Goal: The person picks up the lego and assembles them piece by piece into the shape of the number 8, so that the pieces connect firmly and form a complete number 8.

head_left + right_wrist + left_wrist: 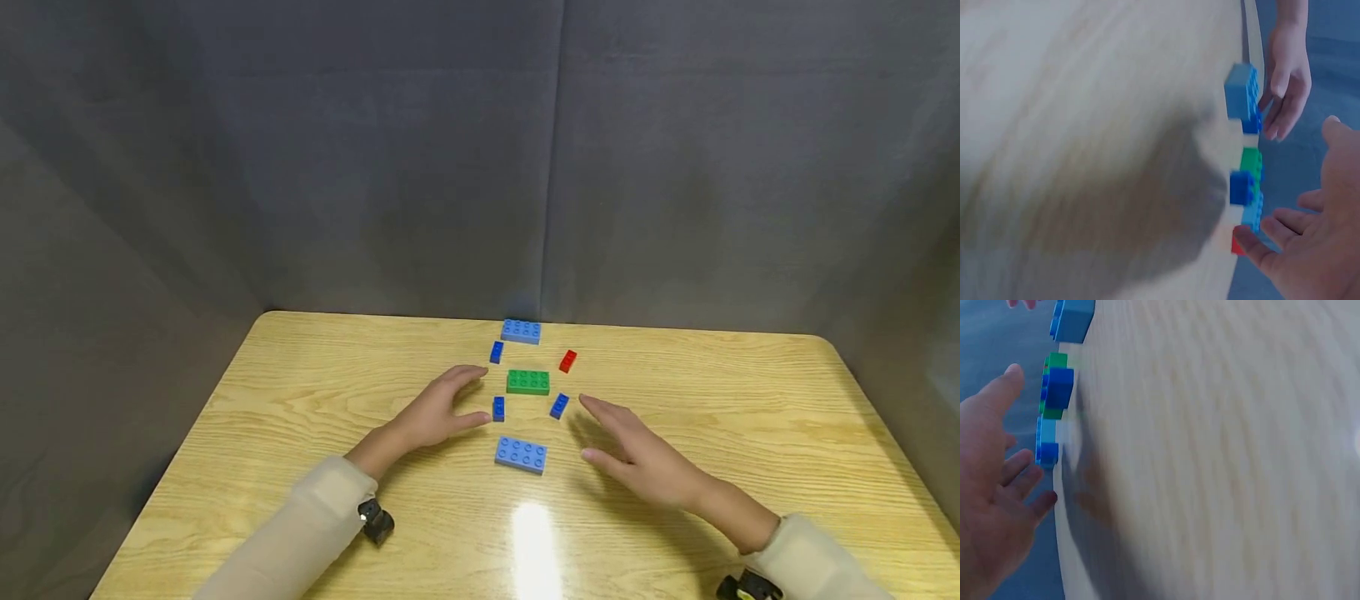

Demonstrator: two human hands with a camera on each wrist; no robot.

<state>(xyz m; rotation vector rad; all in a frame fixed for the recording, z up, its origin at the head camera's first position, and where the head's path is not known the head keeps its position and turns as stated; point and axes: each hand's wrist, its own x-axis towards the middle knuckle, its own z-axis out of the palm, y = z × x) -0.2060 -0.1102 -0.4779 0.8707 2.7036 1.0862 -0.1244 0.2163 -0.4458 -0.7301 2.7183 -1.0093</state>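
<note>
Fingers of the left hand (438,411) and right hand (647,457) are released, nothing grasped; one small dark-blue brick (498,408), aligned fore-and-aft, is located just right of the nearer, left thumb.

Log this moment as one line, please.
left hand: holds nothing | right hand: holds nothing | green brick: on table, between hands | red brick: on table, apart from green

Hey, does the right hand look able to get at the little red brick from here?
Probably yes. The right hand holds nothing, and in the head view no brick lies between it and the red brick; the nearest small blue brick sits off to the side.
</note>
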